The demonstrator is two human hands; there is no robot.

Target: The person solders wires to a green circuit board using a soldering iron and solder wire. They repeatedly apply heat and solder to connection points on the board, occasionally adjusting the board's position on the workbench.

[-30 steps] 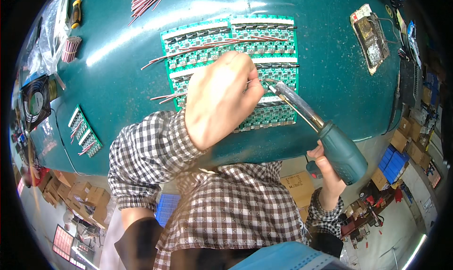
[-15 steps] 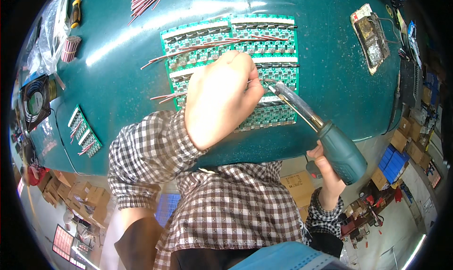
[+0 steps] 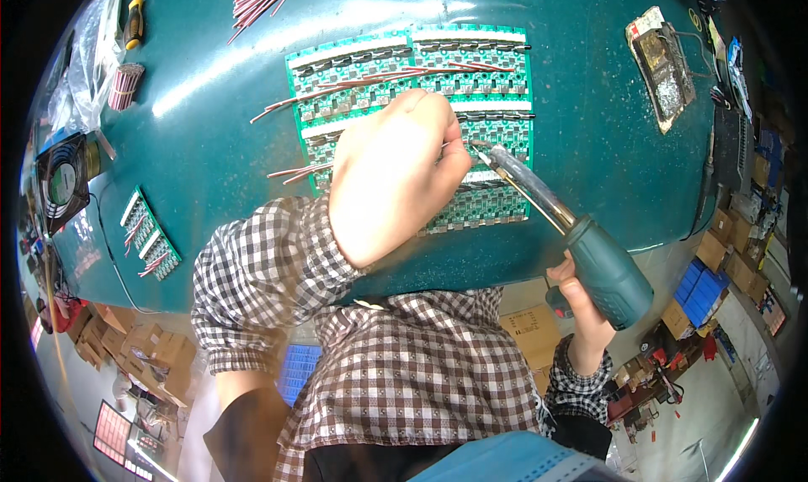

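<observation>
Over the middle of a panel of green circuit boards (image 3: 492,82), my left hand (image 3: 397,179) is closed in a pinch, holding a thin wire (image 3: 446,148) mostly hidden by the fingers. My right hand (image 3: 587,301) grips the dark green handle of a soldering gun (image 3: 613,273). Its metal tip points up and left to the board, just right of my left fingertips. Red-brown wires (image 3: 370,81) lie across the upper board rows, and more stick out from the left edge beside my wrist. My left hand hides the panel's lower left part.
A bundle of wires (image 3: 259,2) lies at the far edge, a tied bundle (image 3: 126,88) at left below a screwdriver (image 3: 135,24). A small fan (image 3: 64,181) and a separate wired board (image 3: 151,234) are at left. A solder-spattered block (image 3: 661,69) sits at far right.
The soldering gun has shifted very slightly left. My left hand stays pinched in the same place over the boards.
</observation>
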